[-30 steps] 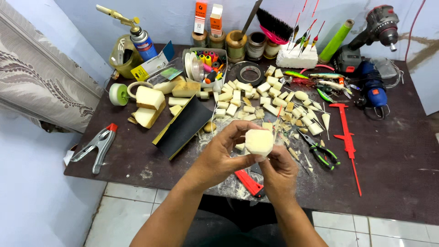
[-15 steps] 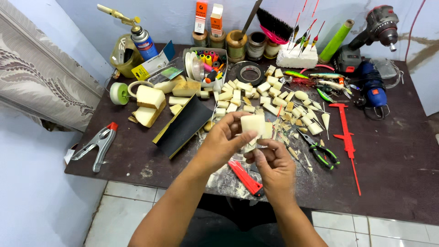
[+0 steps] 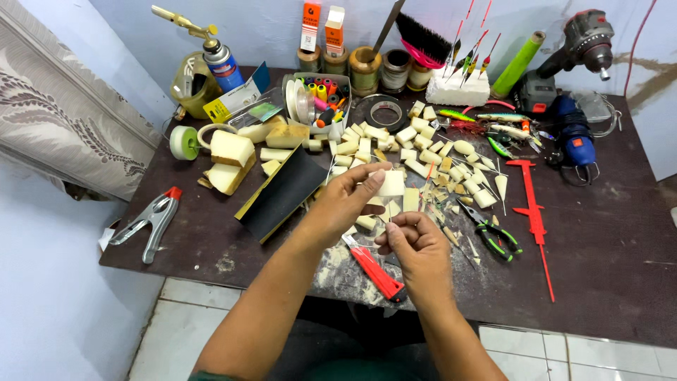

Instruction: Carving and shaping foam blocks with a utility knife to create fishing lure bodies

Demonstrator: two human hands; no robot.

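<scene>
My left hand holds a pale cream foam block between thumb and fingertips, above the middle of the dark table. My right hand is just below it, fingers curled together with the fingertips pinched, apart from the block. A red utility knife lies on the table under both hands, on a patch of pale dust. Several cut foam pieces and shavings are scattered behind the hands.
A black sanding block lies left of the hands, with bigger foam chunks beyond it. A spring clamp is at far left. Green-handled pliers and a red caliper lie right. Gas torch, spools, brush, lures and power tools line the back.
My left hand has carried the foam block up and away from my right hand. The right hand has let go of the block and dropped lower. The view has shifted slightly.
</scene>
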